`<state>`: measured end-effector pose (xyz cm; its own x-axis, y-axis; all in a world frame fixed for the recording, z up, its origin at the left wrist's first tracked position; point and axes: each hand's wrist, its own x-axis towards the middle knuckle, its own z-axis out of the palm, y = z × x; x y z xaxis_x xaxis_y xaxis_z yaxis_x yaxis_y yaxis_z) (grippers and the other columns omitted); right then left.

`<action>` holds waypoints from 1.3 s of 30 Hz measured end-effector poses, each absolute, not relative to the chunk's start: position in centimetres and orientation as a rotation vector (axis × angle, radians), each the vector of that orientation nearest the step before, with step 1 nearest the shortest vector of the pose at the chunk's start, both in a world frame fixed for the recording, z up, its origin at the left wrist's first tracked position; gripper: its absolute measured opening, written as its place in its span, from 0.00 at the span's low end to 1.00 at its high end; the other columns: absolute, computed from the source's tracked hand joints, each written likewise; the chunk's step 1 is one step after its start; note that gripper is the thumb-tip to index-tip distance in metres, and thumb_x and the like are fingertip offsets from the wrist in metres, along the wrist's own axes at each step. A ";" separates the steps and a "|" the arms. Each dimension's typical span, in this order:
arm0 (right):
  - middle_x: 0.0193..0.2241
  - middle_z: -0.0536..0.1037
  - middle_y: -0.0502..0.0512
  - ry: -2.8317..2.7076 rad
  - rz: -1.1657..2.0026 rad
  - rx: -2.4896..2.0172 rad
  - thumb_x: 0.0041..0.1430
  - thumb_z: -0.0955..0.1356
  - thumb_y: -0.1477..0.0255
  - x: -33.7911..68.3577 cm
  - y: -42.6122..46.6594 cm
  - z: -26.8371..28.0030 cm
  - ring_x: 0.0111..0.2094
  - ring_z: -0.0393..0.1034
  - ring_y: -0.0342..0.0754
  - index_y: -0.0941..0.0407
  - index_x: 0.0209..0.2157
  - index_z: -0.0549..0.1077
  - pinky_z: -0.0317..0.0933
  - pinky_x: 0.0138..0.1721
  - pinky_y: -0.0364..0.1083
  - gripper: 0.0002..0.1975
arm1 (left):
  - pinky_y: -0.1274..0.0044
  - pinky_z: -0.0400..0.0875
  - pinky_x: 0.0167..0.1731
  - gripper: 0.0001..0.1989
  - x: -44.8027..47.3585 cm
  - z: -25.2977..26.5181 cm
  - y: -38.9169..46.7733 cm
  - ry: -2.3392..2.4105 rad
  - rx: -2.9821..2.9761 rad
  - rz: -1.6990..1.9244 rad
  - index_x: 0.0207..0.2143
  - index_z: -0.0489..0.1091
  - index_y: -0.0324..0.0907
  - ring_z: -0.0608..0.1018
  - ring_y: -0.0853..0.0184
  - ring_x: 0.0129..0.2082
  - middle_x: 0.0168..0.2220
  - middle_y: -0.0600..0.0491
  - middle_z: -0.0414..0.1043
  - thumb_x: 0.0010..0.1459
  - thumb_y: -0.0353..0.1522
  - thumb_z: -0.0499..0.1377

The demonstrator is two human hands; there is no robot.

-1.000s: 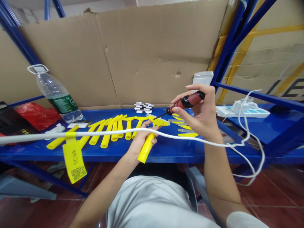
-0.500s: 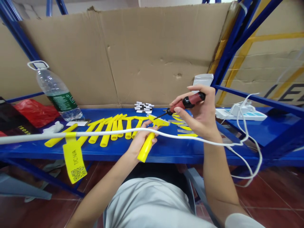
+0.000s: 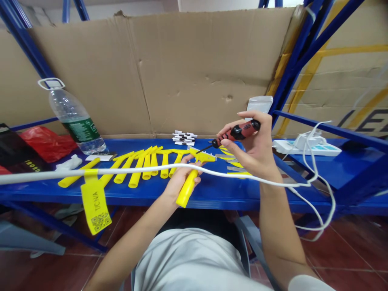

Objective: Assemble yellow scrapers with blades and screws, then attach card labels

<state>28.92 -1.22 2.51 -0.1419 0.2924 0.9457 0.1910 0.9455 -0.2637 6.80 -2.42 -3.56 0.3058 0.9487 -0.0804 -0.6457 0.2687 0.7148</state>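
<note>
The yellow scraper (image 3: 186, 189) is gripped just below its head by the curled left hand (image 3: 176, 183), its handle angled down toward the body. The screwdriver (image 3: 239, 131) is pinched between thumb and fingers of the raised right hand (image 3: 259, 151), its shaft slanted to the scraper head. More yellow handles (image 3: 135, 178) are laid leftward on the blue table (image 3: 154, 189).
</note>
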 end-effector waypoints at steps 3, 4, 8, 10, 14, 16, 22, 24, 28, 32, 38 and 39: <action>0.55 0.83 0.54 -1.729 0.147 -0.386 0.66 0.80 0.66 29.0 -1.5 2.6 0.55 0.85 0.60 0.39 0.69 0.65 0.85 0.58 0.64 0.36 | 0.87 0.68 0.20 0.31 6.8 -3.7 -2.3 0.581 0.652 1.162 0.56 0.65 0.46 0.79 0.75 0.26 0.50 0.45 0.81 0.56 0.23 0.75; 0.59 0.82 0.56 -1.741 0.178 -0.383 0.66 0.80 0.65 29.1 -1.6 2.6 0.58 0.85 0.61 0.39 0.69 0.65 0.83 0.60 0.66 0.37 | 0.87 0.68 0.20 0.31 6.8 -3.7 -2.3 0.582 0.658 1.166 0.56 0.66 0.46 0.79 0.75 0.27 0.50 0.45 0.81 0.56 0.23 0.75; 0.58 0.84 0.55 -1.773 0.223 -0.357 0.68 0.81 0.63 29.3 -1.6 2.7 0.55 0.87 0.61 0.38 0.70 0.64 0.86 0.57 0.65 0.37 | 0.87 0.68 0.21 0.30 6.8 -3.6 -2.5 0.576 0.682 1.168 0.56 0.66 0.46 0.80 0.74 0.27 0.48 0.46 0.81 0.57 0.24 0.75; 0.52 0.86 0.54 -1.781 0.182 -0.344 0.68 0.81 0.60 29.3 -1.2 2.8 0.50 0.88 0.60 0.37 0.69 0.65 0.86 0.53 0.65 0.35 | 0.87 0.68 0.20 0.30 6.8 -3.5 -2.6 0.576 0.678 1.162 0.56 0.66 0.46 0.79 0.74 0.27 0.47 0.47 0.81 0.57 0.23 0.74; 0.47 0.85 0.53 -1.756 0.115 -0.343 0.66 0.81 0.56 29.3 -0.7 2.6 0.45 0.88 0.59 0.38 0.68 0.65 0.86 0.52 0.64 0.36 | 0.86 0.70 0.21 0.30 6.7 -3.6 -2.6 0.561 0.684 1.156 0.57 0.65 0.46 0.80 0.73 0.28 0.48 0.46 0.81 0.58 0.23 0.74; 0.46 0.84 0.52 -1.729 0.123 -0.361 0.68 0.81 0.59 29.1 -0.9 2.6 0.44 0.87 0.57 0.39 0.69 0.64 0.86 0.51 0.63 0.36 | 0.86 0.70 0.21 0.31 6.7 -3.7 -2.6 0.561 0.692 1.154 0.58 0.65 0.46 0.81 0.73 0.28 0.49 0.46 0.81 0.58 0.24 0.74; 0.57 0.84 0.59 -1.744 0.233 -0.371 0.69 0.79 0.62 28.9 -2.0 2.7 0.56 0.86 0.63 0.39 0.71 0.63 0.86 0.56 0.66 0.35 | 0.86 0.70 0.21 0.32 6.5 -4.1 -2.4 0.562 0.719 1.166 0.58 0.65 0.46 0.80 0.74 0.27 0.48 0.46 0.81 0.57 0.24 0.75; 0.55 0.85 0.58 -1.749 0.235 -0.384 0.71 0.78 0.59 28.8 -2.1 2.8 0.54 0.87 0.64 0.37 0.71 0.63 0.85 0.56 0.67 0.34 | 0.87 0.70 0.21 0.32 6.5 -4.1 -2.3 0.559 0.729 1.165 0.58 0.65 0.46 0.81 0.74 0.28 0.48 0.46 0.82 0.57 0.25 0.75; 0.46 0.86 0.55 -1.712 0.205 -0.369 0.66 0.81 0.61 28.7 -1.9 2.8 0.48 0.88 0.63 0.39 0.73 0.65 0.86 0.54 0.67 0.40 | 0.88 0.68 0.21 0.31 6.6 -4.1 -2.4 0.555 0.738 1.160 0.58 0.65 0.46 0.81 0.73 0.29 0.49 0.44 0.82 0.57 0.25 0.75; 0.47 0.84 0.53 -1.702 0.164 -0.397 0.66 0.82 0.60 29.2 -0.9 2.5 0.46 0.88 0.59 0.37 0.75 0.62 0.87 0.51 0.63 0.43 | 0.87 0.69 0.21 0.32 6.7 -4.1 -2.4 0.558 0.743 1.156 0.57 0.66 0.46 0.80 0.74 0.28 0.52 0.42 0.82 0.56 0.26 0.76; 0.59 0.82 0.56 -1.719 0.052 -0.365 0.65 0.81 0.53 29.8 0.4 2.3 0.52 0.86 0.61 0.35 0.77 0.56 0.86 0.49 0.62 0.48 | 0.87 0.68 0.20 0.33 6.9 -4.2 -2.4 0.597 0.806 1.174 0.57 0.66 0.45 0.81 0.72 0.29 0.48 0.43 0.83 0.55 0.27 0.77; 0.58 0.82 0.57 -1.718 0.050 -0.365 0.66 0.81 0.55 29.8 0.2 2.3 0.53 0.86 0.61 0.36 0.77 0.57 0.86 0.51 0.62 0.48 | 0.87 0.67 0.20 0.33 6.9 -4.1 -2.4 0.597 0.812 1.175 0.57 0.66 0.45 0.81 0.72 0.28 0.47 0.43 0.84 0.54 0.27 0.77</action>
<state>29.76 0.20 2.35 -0.1339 0.2688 0.9538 0.2131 0.9478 -0.2372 6.90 -2.36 -4.14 0.2921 0.9564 0.0032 -0.5614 0.1687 0.8102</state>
